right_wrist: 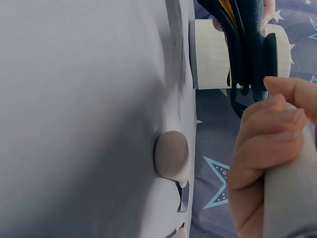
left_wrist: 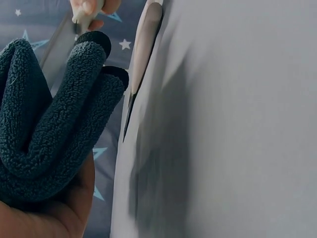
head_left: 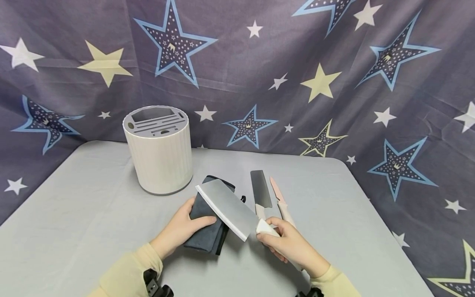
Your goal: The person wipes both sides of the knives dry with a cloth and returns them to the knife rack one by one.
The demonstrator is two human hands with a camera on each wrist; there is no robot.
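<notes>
With curled fingers, your right hand [head_left: 291,246] holds the cleaver [head_left: 230,208], probably stiff, weighty and sharp, by its handle [head_left: 267,228], the safest grip, over the soft, folded cloth [head_left: 204,233] your left hand [head_left: 181,229] grips between thumb and fingers.

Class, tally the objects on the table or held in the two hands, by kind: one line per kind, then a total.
Knives: 3
Folded cloth: 1
Slotted holder: 1
Total: 5
</notes>
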